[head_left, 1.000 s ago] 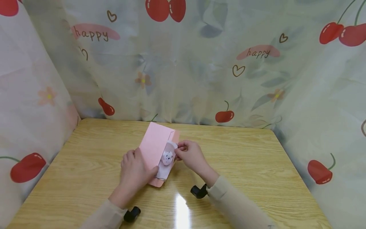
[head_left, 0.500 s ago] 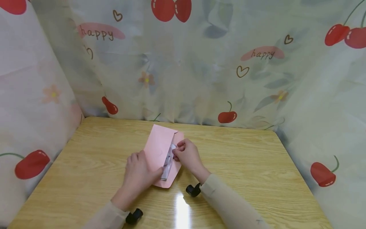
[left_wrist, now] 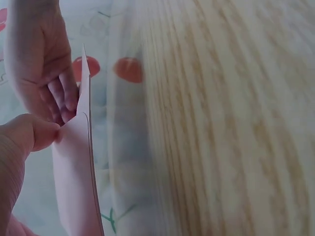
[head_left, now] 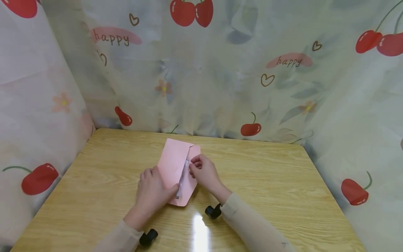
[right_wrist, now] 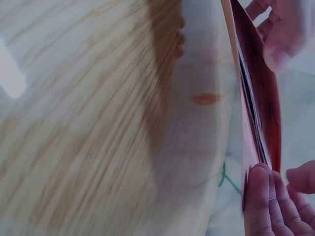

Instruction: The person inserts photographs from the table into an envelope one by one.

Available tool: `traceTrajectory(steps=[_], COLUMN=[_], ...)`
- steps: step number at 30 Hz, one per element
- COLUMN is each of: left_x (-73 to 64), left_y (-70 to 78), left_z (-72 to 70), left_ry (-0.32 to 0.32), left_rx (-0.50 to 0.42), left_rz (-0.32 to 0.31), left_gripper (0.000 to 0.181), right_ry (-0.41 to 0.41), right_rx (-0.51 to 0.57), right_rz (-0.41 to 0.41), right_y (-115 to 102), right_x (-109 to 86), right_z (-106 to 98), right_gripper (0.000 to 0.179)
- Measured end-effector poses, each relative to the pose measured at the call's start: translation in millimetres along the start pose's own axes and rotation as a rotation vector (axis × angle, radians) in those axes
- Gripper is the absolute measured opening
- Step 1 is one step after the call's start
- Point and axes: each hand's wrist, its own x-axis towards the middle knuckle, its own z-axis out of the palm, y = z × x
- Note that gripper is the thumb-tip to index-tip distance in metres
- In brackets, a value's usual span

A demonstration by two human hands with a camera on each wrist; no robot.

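A pink envelope (head_left: 173, 162) is held tilted over the table with its flap folded out on the right. Inside its long opening, the edge of white paper or card contents (head_left: 183, 180) shows as a narrow strip. My left hand (head_left: 154, 190) grips the envelope's lower left side, thumb on the front panel by the opening. My right hand (head_left: 204, 173) is at the opening's right side with curled fingers. In the right wrist view its fingertips (right_wrist: 261, 191) lie against the envelope's edge, with the thumb (right_wrist: 301, 177) opposite; the exact contact is partly hidden.
A wood-grain table (head_left: 267, 189) lies beneath both hands. A patterned curtain (head_left: 217, 91) with cherries stands behind it and at both sides. Black wrist devices (head_left: 213, 211) sit at both cuffs.
The white contents with a printed round figure have slid leftward into the envelope, so only a thin edge shows. My right hand has moved slightly left with them; the left keeps its grip.
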Motion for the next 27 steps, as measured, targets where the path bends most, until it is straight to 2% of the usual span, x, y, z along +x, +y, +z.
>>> traceTrajectory(steps=[3, 6, 8, 13, 16, 19, 22, 27], left_x=[3.7, 7.0, 8.5, 11.3, 11.9, 11.0, 9.5, 6.8], left_y=[-7.7, -15.5, -19.5, -26.8, -28.9, -29.8, -30.3, -29.9], left_z=[2.2, 1.8, -0.4, -4.1, -4.3, -3.3, -2.5, -2.5], left_ry=[0.016, 0.018, 0.002, -0.059, -0.092, -0.141, -0.181, -0.209], left_rx=[0.029, 0.059, 0.076, 0.119, 0.147, 0.175, 0.196, 0.219], left_rz=[0.0, -0.005, -0.019, -0.071, -0.085, -0.097, -0.102, -0.098], left_gripper=[0.095, 0.095, 0.096, 0.098, 0.1, 0.103, 0.104, 0.103], right_ry=[0.025, 0.046, 0.044, 0.045, 0.062, 0.066, 0.069, 0.072], right_rx=[-0.128, -0.225, -0.301, -0.584, -0.718, -0.793, -0.818, -0.871], right_rz=[-0.066, -0.097, -0.109, -0.165, -0.187, -0.185, -0.177, -0.178], right_y=[4.7, 8.5, 11.3, 17.7, 20.7, 23.4, 26.5, 32.7], right_x=[-1.4, -3.6, -5.2, -10.0, -12.0, -13.4, -15.5, -20.7], right_z=[-7.8, -18.3, -25.1, -38.2, -43.3, -47.3, -51.5, -59.4], right_gripper=[0.011, 0.015, 0.018, 0.032, 0.039, 0.043, 0.046, 0.052])
